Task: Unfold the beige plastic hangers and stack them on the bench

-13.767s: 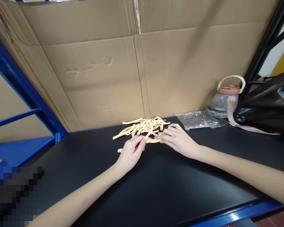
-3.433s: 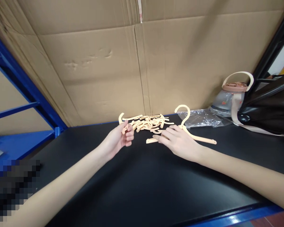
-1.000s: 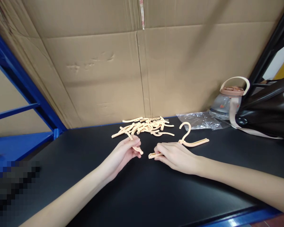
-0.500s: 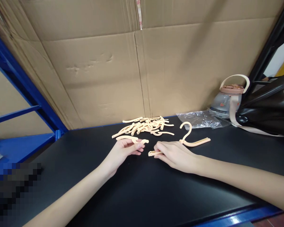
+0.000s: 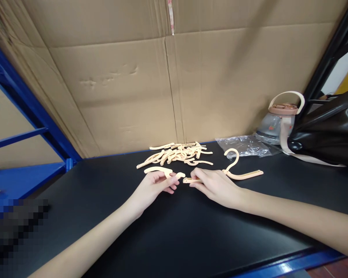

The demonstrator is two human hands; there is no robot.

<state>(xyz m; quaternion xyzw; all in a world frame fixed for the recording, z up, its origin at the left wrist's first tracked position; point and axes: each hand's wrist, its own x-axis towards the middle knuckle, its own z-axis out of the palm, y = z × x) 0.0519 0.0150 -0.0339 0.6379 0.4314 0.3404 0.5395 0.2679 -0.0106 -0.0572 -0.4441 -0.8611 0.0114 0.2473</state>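
Note:
My left hand [image 5: 152,188] pinches a curved cream plastic hanger arm [image 5: 157,170] between thumb and fingers, its short notched end pointing right. My right hand [image 5: 217,186] is closed on a cream folding clothes hanger [image 5: 246,176]. The hanger's hook and one arm stick out to the right beyond that hand, while the tip of its other arm shows on the left; its centre is covered by my fingers. The two facing ends lie close together, and I cannot tell whether they touch. Behind the hands is a pile of loose cream hanger parts [image 5: 178,155].
A black tabletop [image 5: 174,235] bears everything. Clear plastic wrap [image 5: 246,145] lies at the back right, beside a strapped water bottle [image 5: 275,121] and a black bag [image 5: 330,131]. Cardboard [image 5: 127,92] walls the back; a blue metal frame [image 5: 31,104] stands left.
My right hand has raised the hanger's left tip slightly, bringing it up beside the piece in my left hand. The gap between the two pieces has narrowed. Both hands keep their hold.

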